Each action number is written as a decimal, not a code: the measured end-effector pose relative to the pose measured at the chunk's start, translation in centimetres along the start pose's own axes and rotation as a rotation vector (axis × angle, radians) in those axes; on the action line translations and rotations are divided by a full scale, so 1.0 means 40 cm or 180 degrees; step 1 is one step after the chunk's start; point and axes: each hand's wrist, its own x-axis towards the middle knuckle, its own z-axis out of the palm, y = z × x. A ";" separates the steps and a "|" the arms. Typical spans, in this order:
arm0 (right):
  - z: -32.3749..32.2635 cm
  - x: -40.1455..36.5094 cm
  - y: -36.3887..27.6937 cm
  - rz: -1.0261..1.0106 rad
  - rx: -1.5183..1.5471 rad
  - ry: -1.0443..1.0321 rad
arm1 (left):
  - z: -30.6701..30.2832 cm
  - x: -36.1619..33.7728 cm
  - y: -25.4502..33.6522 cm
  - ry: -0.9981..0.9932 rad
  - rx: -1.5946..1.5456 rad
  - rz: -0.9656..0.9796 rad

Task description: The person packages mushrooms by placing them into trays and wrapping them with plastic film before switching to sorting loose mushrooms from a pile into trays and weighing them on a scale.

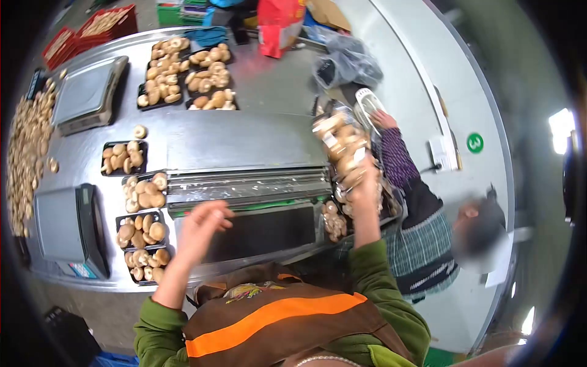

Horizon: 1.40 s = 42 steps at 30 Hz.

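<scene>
Above the dark plate at the table's near side, my left hand (205,223) has its fingers apart and holds nothing. My right hand (365,183) is over the crate at the right, against a wrapped tray of mushrooms (343,147) that is smeared by motion; its fingers are partly hidden. Packed mushrooms (334,221) lie just left of it. Between my hands runs a metal wrapping unit (247,183) with film. Several black trays of mushrooms (140,229) stand in a column left of my left hand.
Two scales (68,229) stand at the left beside a heap of loose mushrooms (27,147). More filled trays (164,70) sit at the back. A co-worker (419,244) is at the right, one hand by a white object (367,103). Red crates (107,24) are at the upper left.
</scene>
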 end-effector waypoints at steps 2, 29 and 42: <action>0.151 0.045 -0.084 -0.0584 -0.0041 0.0214 | -0.122 0.020 0.022 0.1025 0.0133 0.0384; 1.068 0.198 0.773 -0.0322 -0.5189 -0.3943 | -0.746 0.276 0.067 0.2415 0.2938 0.1470; 1.129 0.189 0.803 -0.0115 -0.4641 -0.4175 | -1.021 0.244 0.197 0.2766 0.2799 0.1066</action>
